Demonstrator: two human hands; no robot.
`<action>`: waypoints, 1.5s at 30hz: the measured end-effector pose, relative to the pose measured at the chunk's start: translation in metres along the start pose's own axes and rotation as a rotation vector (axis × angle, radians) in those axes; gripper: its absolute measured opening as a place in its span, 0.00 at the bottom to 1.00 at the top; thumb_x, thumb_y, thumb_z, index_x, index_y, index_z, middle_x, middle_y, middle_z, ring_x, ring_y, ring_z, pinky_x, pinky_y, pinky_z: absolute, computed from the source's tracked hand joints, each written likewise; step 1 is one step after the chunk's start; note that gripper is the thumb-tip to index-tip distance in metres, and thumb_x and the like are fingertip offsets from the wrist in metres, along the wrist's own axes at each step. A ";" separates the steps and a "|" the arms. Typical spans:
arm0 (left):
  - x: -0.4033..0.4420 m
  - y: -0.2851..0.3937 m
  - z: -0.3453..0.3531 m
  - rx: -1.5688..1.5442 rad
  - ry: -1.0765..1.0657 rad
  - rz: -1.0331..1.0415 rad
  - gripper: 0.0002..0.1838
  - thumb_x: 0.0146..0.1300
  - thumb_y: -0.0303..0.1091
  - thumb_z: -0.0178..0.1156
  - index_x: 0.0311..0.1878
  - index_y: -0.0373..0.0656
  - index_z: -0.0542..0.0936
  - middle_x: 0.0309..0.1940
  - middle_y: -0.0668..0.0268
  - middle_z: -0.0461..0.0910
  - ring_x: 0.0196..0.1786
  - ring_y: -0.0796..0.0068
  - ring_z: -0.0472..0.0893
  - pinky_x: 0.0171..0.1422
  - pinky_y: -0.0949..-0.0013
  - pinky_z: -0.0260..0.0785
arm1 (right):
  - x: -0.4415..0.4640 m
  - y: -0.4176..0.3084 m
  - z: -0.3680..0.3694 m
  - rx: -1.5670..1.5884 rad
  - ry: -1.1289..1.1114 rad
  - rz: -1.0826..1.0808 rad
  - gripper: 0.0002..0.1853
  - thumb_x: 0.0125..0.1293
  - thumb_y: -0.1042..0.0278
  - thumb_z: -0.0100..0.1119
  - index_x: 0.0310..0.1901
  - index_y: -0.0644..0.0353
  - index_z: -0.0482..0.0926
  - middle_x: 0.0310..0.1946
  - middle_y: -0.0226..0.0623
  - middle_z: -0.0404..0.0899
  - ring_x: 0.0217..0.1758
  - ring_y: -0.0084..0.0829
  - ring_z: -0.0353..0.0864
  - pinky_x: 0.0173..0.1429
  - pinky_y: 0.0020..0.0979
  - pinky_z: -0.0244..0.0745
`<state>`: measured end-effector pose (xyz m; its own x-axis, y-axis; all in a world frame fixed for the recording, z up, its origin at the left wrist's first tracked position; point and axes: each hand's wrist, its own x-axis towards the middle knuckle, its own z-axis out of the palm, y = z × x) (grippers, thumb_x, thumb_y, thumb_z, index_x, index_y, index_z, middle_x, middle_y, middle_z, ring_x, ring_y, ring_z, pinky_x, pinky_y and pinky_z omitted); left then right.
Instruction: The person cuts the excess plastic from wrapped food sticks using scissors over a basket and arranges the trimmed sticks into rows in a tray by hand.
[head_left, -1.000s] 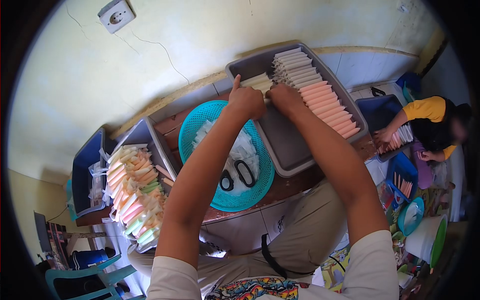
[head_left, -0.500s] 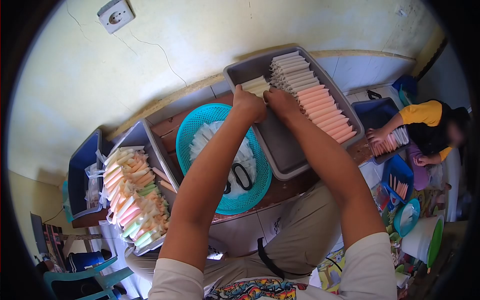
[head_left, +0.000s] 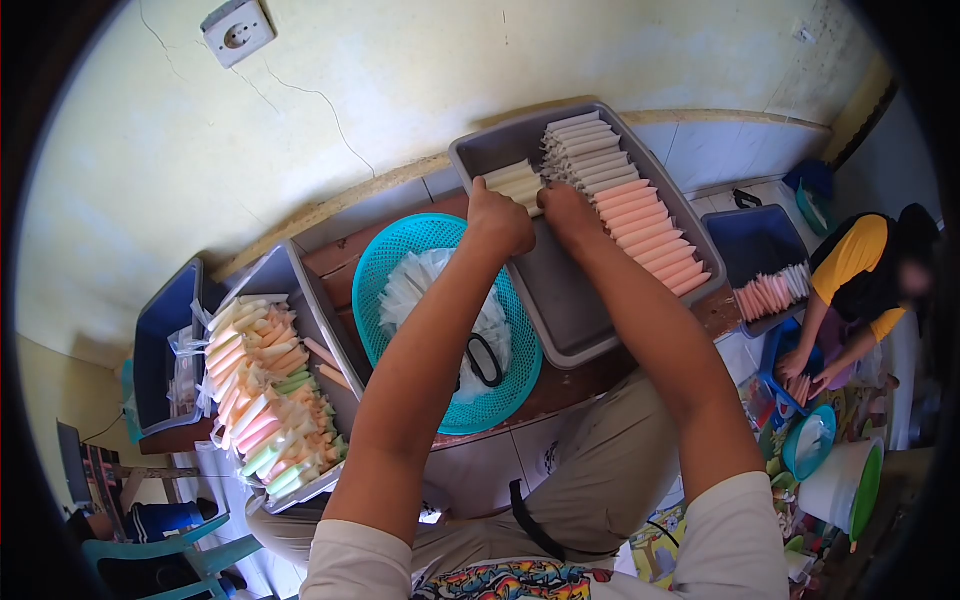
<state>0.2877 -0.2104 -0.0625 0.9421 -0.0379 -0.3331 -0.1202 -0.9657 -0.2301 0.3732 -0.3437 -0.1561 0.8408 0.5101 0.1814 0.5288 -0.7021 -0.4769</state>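
Both hands are at the cream tubes (head_left: 513,182) lying in the upper-left part of the grey tray (head_left: 580,325). The left hand (head_left: 500,220) is curled at their near side with its thumb pointing up along them; its other fingertips are hidden under the hand, so I cannot tell how closely they shut or whether they clamp a tube. The right hand (head_left: 570,215) is bent in at the right ends of the same tubes, fingers curled and bunched; whether they pinch one cannot be told. The two hands are near each other but apart. Just beyond the right hand, white tubes (head_left: 590,150) and pink tubes (head_left: 650,235) lie in a long row down the tray's right side. The left forearm passes over the turquoise basket (head_left: 372,262), covering part of the clear plastic pieces (head_left: 415,285) and of a black-handled tool (head_left: 486,360) on them. Left of the basket, a grey bin (head_left: 318,300) holds a heap of mixed-colour tubes (head_left: 265,390). These stand on the wooden table (head_left: 335,255). At far right, another person's hands (head_left: 797,368) reach into a blue basin (head_left: 780,345).
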 end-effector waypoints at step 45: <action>-0.085 -0.013 0.052 -0.688 1.073 -0.069 0.14 0.69 0.31 0.67 0.56 0.43 0.86 0.52 0.60 0.88 0.58 0.52 0.85 0.63 0.52 0.79 | -0.064 -0.054 -0.082 0.216 0.227 -0.247 0.12 0.64 0.78 0.69 0.49 0.65 0.89 0.44 0.52 0.89 0.49 0.50 0.91 0.57 0.44 0.86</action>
<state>0.1926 -0.1817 -0.0791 0.7580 0.1403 0.6370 -0.1782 -0.8949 0.4091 0.2998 -0.3790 -0.0713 0.7086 0.5104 0.4873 0.7019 -0.4389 -0.5609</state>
